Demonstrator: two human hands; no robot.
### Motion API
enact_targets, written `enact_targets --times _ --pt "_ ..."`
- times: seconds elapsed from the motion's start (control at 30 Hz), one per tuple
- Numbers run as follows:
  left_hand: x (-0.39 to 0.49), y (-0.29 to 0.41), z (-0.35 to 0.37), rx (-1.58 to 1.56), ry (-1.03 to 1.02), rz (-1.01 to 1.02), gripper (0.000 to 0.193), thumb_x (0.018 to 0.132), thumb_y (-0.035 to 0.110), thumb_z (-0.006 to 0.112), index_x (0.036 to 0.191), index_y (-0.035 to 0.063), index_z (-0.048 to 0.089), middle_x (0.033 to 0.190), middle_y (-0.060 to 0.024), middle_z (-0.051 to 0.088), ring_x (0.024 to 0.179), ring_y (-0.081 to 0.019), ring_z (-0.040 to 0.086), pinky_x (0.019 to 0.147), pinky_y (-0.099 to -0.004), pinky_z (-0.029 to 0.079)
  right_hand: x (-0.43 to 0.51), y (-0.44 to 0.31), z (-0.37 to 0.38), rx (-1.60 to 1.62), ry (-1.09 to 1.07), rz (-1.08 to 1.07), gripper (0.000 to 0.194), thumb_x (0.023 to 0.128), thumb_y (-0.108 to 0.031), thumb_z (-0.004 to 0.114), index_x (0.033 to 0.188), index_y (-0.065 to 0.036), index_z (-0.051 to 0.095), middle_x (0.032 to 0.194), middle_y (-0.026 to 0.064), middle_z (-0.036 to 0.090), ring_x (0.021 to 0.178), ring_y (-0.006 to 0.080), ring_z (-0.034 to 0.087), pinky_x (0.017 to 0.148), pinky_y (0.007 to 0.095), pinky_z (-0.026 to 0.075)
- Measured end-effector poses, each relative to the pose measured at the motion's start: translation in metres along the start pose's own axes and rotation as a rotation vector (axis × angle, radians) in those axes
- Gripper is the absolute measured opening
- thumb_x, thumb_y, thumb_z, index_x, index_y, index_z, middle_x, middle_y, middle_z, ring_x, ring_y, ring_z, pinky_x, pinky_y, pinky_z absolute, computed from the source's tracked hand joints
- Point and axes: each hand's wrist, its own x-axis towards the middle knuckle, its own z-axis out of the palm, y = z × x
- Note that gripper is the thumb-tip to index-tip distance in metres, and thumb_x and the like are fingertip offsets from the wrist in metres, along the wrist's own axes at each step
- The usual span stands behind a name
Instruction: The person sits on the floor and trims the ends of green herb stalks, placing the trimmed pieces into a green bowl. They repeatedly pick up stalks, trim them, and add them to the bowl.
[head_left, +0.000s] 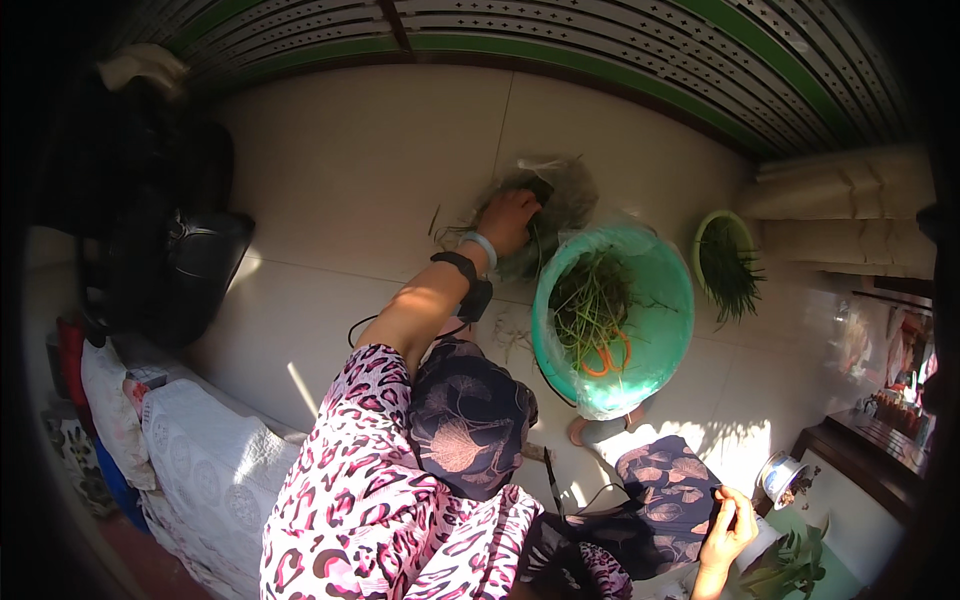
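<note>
My left hand (510, 222), with a pale bangle and a dark wristband, reaches down into a clear plastic bag (574, 195) on the floor. Dark plant matter lies under its fingers, but blur hides whether they grip anything. To the right of the bag stands a teal plastic bin (670, 277) with a clear liner. Inside it are thin green stems and roots (592, 300) and scissors with orange handles (607, 356). My right hand (727, 529) is beside my right knee, fingertips close together; whether something is between them is unclear.
A pale green basin (701, 259) of long green leaves stands right of the bin. Loose roots (514, 330) lie on the tiles. A black leather chair (199, 247) is at left, near a white-covered seat (202, 427). Potted plants (791, 559) stand at lower right.
</note>
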Motion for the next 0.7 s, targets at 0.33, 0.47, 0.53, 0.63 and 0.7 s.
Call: enact_targets --times 0.33,0.47,0.53,0.63,0.7 --pt "-0.026 0.007 0.003 -0.201 -0.030 -0.211 0.048 0.086 0.005 0.067 0.132 0.0126 0.060 0.120 -0.0145 0.063 0.123 -0.0324 0.055 0.109 -0.0479 0.040 -0.003 0.004 -0.001 -0.118 0.002 -0.009 0.019 0.101 -0.002 0.050 0.102 0.007 0.067 0.092 0.0128 0.069 0.085 0.0198 0.067 0.080 0.0311 0.053" --pt "-0.036 0.000 -0.007 -0.608 0.139 -0.324 0.036 0.095 0.015 0.066 0.130 0.0105 0.061 0.114 -0.0151 0.067 0.115 -0.0305 0.061 0.099 -0.0430 0.048 -0.001 0.004 0.000 -0.088 0.005 -0.010 0.019 0.102 -0.003 0.050 0.102 0.008 0.066 0.092 0.0127 0.069 0.084 0.0198 0.067 0.080 0.0311 0.053" --pt "-0.038 -0.005 -0.011 -0.604 0.153 -0.320 0.032 0.099 0.021 0.064 0.128 0.0076 0.062 0.114 -0.0144 0.068 0.111 -0.0283 0.064 0.095 -0.0403 0.051 0.000 0.002 0.001 -0.077 0.002 -0.018 0.019 0.102 -0.003 0.050 0.103 0.008 0.066 0.092 0.0126 0.069 0.084 0.0197 0.066 0.080 0.0310 0.053" --pt "-0.039 -0.011 -0.018 -0.920 0.091 -0.501 0.032 0.105 0.028 0.057 0.125 0.0036 0.064 0.117 -0.0128 0.069 0.107 -0.0249 0.066 0.095 -0.0386 0.051 0.001 0.000 0.002 -0.065 -0.003 -0.026 0.019 0.102 -0.003 0.050 0.103 0.008 0.066 0.092 0.0125 0.068 0.083 0.0195 0.066 0.080 0.0307 0.053" --pt "-0.041 -0.010 -0.025 -1.066 0.291 -0.467 0.034 0.107 0.031 0.054 0.122 0.0016 0.064 0.117 -0.0122 0.069 0.104 -0.0222 0.067 0.092 -0.0362 0.051 0.002 0.000 0.002 -0.058 -0.003 -0.028 0.019 0.102 -0.003 0.050 0.103 0.008 0.066 0.092 0.0125 0.068 0.083 0.0194 0.066 0.080 0.0305 0.053"
